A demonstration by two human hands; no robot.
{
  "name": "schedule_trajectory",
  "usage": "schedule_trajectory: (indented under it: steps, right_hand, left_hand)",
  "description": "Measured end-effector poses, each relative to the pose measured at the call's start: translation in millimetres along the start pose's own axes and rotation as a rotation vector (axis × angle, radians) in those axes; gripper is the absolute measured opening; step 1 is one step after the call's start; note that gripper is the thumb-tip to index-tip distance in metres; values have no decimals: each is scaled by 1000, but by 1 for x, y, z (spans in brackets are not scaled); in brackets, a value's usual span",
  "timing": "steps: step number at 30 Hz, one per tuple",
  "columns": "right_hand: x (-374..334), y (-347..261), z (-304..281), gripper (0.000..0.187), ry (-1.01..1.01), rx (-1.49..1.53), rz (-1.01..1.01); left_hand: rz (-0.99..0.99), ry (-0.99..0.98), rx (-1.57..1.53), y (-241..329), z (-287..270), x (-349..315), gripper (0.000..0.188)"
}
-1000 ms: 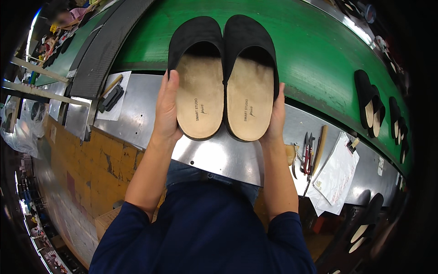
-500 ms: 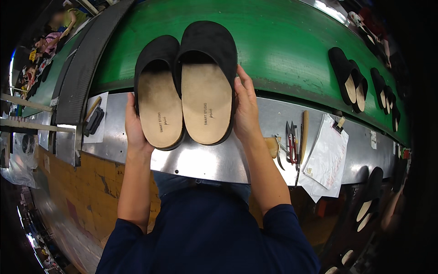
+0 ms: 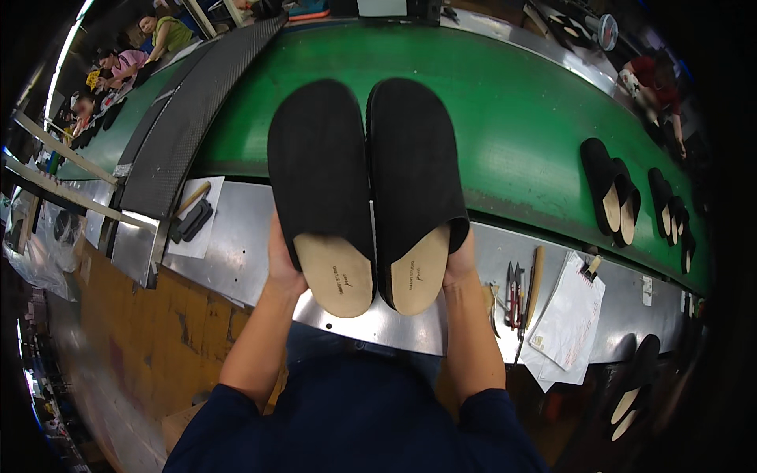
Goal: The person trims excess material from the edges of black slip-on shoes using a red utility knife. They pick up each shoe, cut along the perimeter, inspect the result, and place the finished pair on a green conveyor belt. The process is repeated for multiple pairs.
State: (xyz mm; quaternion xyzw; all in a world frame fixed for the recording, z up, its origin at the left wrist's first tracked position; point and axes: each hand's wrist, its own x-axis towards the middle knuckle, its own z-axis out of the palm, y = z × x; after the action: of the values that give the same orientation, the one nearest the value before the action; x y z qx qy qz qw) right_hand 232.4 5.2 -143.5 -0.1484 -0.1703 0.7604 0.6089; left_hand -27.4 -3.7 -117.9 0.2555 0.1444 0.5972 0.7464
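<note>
Two black clogs with beige insoles are held up side by side over the metal ledge, toes pointing away from me. My left hand (image 3: 285,257) grips the left clog (image 3: 322,162) by its outer side near the heel opening. The right clog (image 3: 414,154) is held the same way by my right hand (image 3: 462,260). Most of the fingers of both hands are hidden behind the shoes. A narrow gap runs between the two clogs, and their black uppers face me.
A green conveyor belt (image 3: 512,118) crosses beyond the metal ledge (image 3: 229,229), with more black clogs (image 3: 611,193) at its right. Snips (image 3: 516,292), a wooden-handled tool (image 3: 535,282) and clipped papers (image 3: 569,315) lie right. A black brush-like block (image 3: 192,220) sits left. Other people work farther off.
The clogs have tilted so that their uppers show more and their insoles less. They have come apart slightly and now stand level. My view has shifted, with the belt's far side now showing.
</note>
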Motion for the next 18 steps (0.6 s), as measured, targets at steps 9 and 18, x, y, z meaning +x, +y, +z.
schedule_trajectory:
  steps: [9,18]
  right_hand:
    - [3,19,-13,53,-236,136,87]
    - [-5,9,-24,54,129,-343,-32]
  left_hand:
    - [1,270,176,-25,-5,-13,57]
    - [126,365,765,-3,-59,-13,59]
